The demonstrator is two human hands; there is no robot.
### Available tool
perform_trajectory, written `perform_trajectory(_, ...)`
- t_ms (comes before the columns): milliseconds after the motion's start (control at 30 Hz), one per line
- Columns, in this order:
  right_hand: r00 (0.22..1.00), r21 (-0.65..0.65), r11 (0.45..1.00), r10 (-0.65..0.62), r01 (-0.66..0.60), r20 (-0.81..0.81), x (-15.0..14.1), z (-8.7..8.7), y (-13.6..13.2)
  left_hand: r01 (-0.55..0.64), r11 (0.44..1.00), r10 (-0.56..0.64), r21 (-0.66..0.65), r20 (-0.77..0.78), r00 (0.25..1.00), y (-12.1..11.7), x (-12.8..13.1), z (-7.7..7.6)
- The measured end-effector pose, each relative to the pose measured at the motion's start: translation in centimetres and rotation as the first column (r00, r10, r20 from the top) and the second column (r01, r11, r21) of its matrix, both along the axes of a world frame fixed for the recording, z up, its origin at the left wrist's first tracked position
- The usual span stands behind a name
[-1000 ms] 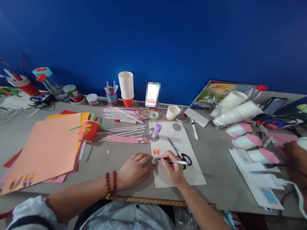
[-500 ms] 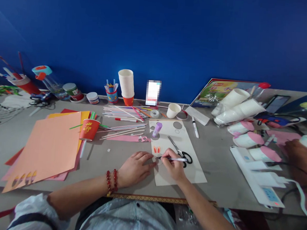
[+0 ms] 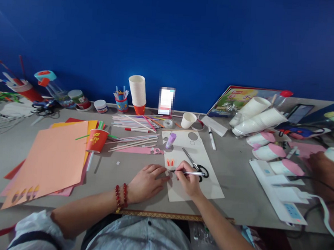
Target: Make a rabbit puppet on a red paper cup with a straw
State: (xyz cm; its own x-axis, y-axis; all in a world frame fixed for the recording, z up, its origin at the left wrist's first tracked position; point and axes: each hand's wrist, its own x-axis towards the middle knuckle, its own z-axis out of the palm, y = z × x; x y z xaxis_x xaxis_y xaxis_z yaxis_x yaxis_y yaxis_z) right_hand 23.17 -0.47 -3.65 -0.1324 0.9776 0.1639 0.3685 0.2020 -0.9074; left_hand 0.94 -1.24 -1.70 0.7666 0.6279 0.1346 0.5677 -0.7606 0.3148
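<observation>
My right hand (image 3: 188, 182) grips a slim pen (image 3: 194, 173), its tip down on a small pale paper piece with two orange-and-white ear shapes (image 3: 170, 162) at its top. My left hand (image 3: 146, 184) lies flat beside it, fingers stretched out, fingertips touching the piece's left edge. Underneath is a white sheet of card (image 3: 208, 188) with round holes and drawn circles. Black-handled scissors (image 3: 203, 171) rest on the card just behind my right hand. A purple glue stick (image 3: 170, 141) stands farther back. My fingers partly hide the small piece.
On the left are stacked coloured papers (image 3: 54, 152) and a red paper cup (image 3: 97, 140). Behind lie straws (image 3: 133, 122) and a white cup (image 3: 188, 120). At right are a power strip (image 3: 275, 199), pink-topped cups (image 3: 268, 151) and another person's hand (image 3: 318, 168).
The pen in my right hand has shifted very slightly, its back end a little farther right. My left hand stays in place.
</observation>
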Motion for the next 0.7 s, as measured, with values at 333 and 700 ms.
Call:
perform_trajectory(333,1.0,0.067,0.998,-0.012,0.011,0.016,-0.04,0.01,0.04,0.005,1.0,-0.005,0.011,-0.004,1.0,0.02,-0.1,-0.12)
perform_trajectory(700,1.0,0.056,0.998,0.001,-0.002,0.018,-0.12,0.1,0.04,0.0,1.0,0.0,0.019,0.013,1.0,-0.02,-0.1,-0.34)
